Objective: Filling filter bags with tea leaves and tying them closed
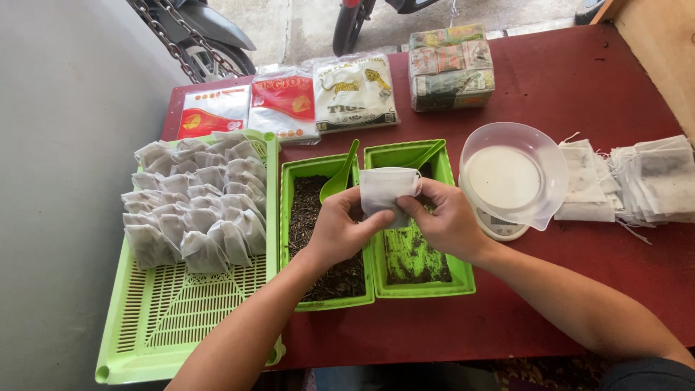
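Both hands hold one small white filter pouch (pixel 382 190) above two green tubs. My left hand (pixel 340 228) grips its lower left side, over the left green tub (pixel 289 239) of dark loose tea leaves. My right hand (pixel 447 217) pinches its right edge by the drawstring, over the right green tub (pixel 463 279), which holds a thinner layer of leaves. A green scoop (pixel 342 175) stands in the left tub and another green scoop (pixel 427 153) lies in the right one.
A green slotted tray (pixel 181 318) at left carries several filled white pouches (pixel 195 206). A clear bowl (pixel 514 174) sits on a small scale, with a stack of empty pouches (pixel 651 177) at right. Sealed packets (pixel 318 98) and a wrapped bundle (pixel 450 66) line the red table's far edge.
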